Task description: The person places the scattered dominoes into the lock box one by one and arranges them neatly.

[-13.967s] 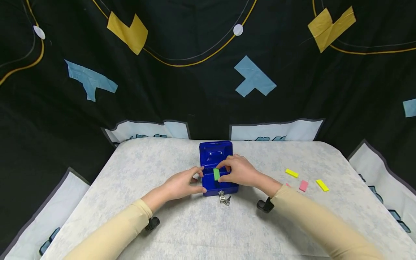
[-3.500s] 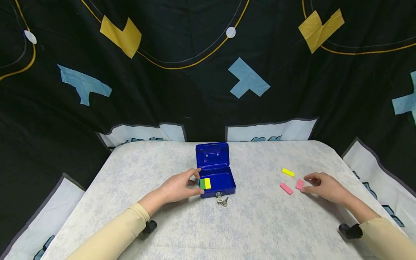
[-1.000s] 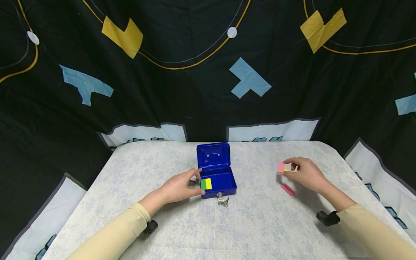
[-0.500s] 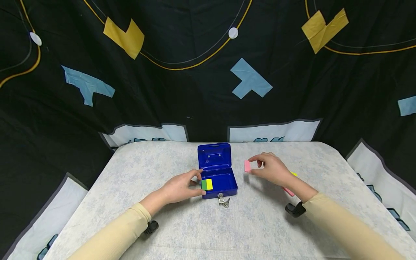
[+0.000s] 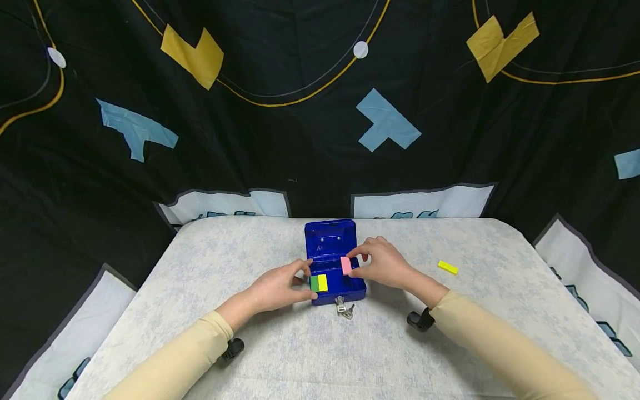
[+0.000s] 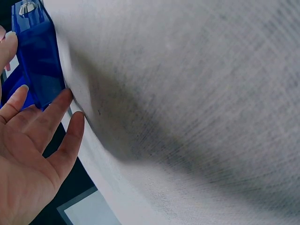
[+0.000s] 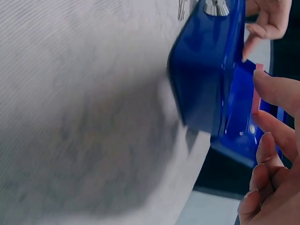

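A blue metal cash box [image 5: 337, 291] stands with its lid [image 5: 330, 238] raised in the head view. Inside, at the left, a green block [image 5: 314, 284] and a yellow block [image 5: 323, 283] lie side by side. My left hand [image 5: 276, 284] touches the box's left side with thumb and fingertips; its fingers [image 6: 58, 105] look spread and relaxed in the left wrist view. Between thumb and index finger, my right hand [image 5: 382, 263] pinches a pink block [image 5: 346, 265] upright over the right part of the box. The right wrist view shows that pink block [image 7: 256, 96] edge-on.
Small keys [image 5: 347, 312] hang from the lock at the box's front. Another yellow block [image 5: 448, 267] lies to the right on the pale tablecloth [image 5: 320, 355]. A dark curtain [image 5: 280, 155] hangs behind the table.
My right hand has carried the pink block left from the table's right side to over the box. The other pink block is now out of sight. The left hand stays at the box.
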`<state>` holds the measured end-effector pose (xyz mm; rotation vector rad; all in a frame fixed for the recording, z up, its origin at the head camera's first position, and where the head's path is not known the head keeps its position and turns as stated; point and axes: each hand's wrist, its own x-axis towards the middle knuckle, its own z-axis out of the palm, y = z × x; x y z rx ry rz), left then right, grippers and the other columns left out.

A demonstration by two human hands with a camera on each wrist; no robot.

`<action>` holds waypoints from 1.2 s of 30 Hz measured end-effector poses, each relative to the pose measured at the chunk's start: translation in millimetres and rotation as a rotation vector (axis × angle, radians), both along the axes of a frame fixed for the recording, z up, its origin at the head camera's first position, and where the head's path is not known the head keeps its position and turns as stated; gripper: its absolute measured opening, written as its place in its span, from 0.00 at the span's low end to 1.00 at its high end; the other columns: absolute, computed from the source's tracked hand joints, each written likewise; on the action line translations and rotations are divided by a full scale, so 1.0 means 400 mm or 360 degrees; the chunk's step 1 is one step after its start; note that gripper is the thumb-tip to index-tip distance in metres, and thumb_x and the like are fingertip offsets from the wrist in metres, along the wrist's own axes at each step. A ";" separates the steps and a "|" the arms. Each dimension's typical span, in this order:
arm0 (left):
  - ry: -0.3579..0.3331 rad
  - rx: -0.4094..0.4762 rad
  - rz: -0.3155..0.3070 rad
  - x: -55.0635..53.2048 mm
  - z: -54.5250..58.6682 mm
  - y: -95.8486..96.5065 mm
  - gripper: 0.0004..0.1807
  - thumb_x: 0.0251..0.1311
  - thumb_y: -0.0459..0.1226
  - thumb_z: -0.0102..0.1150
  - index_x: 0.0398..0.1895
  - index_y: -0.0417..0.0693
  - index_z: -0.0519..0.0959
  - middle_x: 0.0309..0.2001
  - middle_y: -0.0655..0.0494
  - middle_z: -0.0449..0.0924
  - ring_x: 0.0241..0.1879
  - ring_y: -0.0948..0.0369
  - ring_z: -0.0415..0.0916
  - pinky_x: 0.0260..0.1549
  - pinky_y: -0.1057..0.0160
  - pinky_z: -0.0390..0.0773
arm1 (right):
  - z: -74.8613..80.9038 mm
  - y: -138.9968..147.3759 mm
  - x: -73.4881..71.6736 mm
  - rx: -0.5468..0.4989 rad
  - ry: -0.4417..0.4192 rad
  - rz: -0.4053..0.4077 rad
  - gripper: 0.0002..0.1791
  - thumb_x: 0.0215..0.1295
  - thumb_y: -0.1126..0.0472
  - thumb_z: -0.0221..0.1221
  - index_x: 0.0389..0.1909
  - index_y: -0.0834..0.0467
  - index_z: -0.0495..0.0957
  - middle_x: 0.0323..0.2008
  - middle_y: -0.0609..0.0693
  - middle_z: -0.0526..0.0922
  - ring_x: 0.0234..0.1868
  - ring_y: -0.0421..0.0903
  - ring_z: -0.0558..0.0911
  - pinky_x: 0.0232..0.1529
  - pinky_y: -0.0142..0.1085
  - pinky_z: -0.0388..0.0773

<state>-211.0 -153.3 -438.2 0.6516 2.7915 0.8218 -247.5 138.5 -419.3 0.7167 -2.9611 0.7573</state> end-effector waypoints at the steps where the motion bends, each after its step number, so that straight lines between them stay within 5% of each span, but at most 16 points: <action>1: -0.0002 -0.0001 0.0002 -0.001 0.000 0.000 0.27 0.58 0.62 0.69 0.50 0.58 0.74 0.74 0.62 0.66 0.55 0.60 0.82 0.52 0.52 0.79 | -0.001 -0.007 0.000 0.0021 0.0002 0.0018 0.23 0.55 0.43 0.76 0.50 0.45 0.88 0.32 0.44 0.76 0.37 0.44 0.69 0.33 0.39 0.68; 17: -0.0023 -0.0006 0.0009 0.001 0.008 0.001 0.27 0.58 0.61 0.69 0.50 0.58 0.74 0.74 0.61 0.67 0.55 0.59 0.82 0.51 0.51 0.80 | -0.027 -0.091 -0.003 0.0387 0.0096 0.0165 0.23 0.54 0.39 0.75 0.48 0.44 0.89 0.31 0.41 0.76 0.38 0.43 0.68 0.43 0.40 0.66; 36: -0.0015 -0.0008 0.0001 0.001 0.007 0.002 0.27 0.58 0.61 0.69 0.51 0.56 0.74 0.75 0.61 0.66 0.56 0.58 0.82 0.51 0.51 0.80 | -0.045 -0.110 0.000 0.0477 0.0137 0.0163 0.20 0.54 0.40 0.75 0.45 0.43 0.89 0.29 0.39 0.72 0.37 0.44 0.67 0.42 0.41 0.64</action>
